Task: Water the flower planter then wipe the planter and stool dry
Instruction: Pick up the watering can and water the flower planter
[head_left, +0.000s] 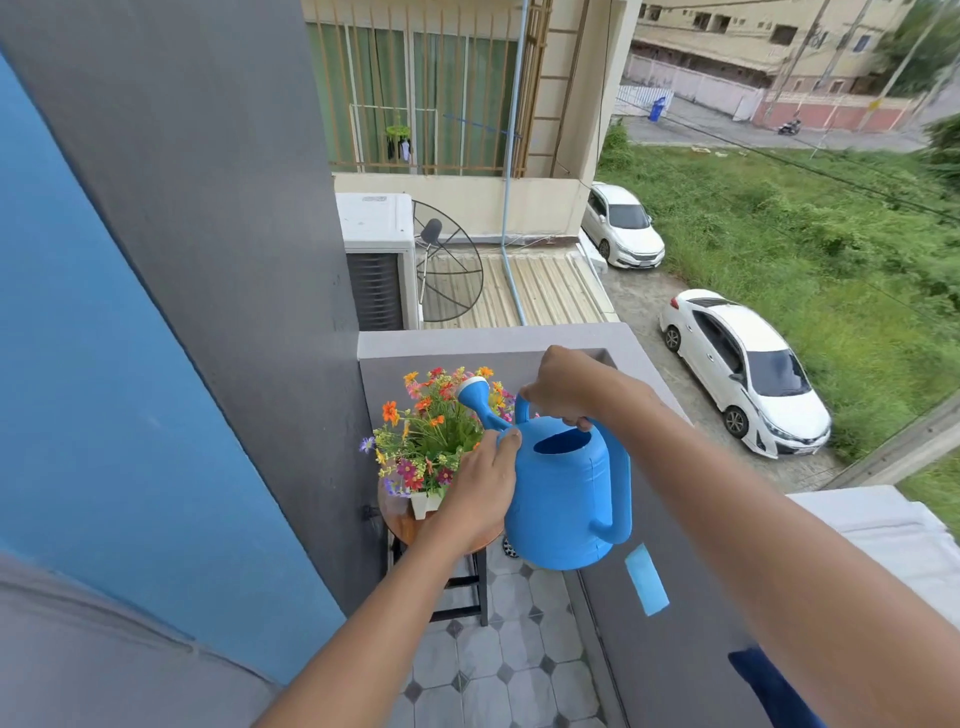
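Two hands hold a blue plastic watering can (563, 499) beside the stool (402, 525): right hand (563, 387) curled round its top handle, left hand (485, 486) flat against its side. Its white-tipped spout (480, 402) points away and leftward over the planter (425, 503).

Blue watering can (561, 499) aloft beside multicoloured flowers (431, 431) in white planter (425, 503) atop round wooden stool (405, 526)

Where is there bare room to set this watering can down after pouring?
Bare tiled floor lies nearer you than the stool, between the blue wall and the grey parapet. The parapet's flat top behind the flowers is bare. The stool seat is crowded by the planter.
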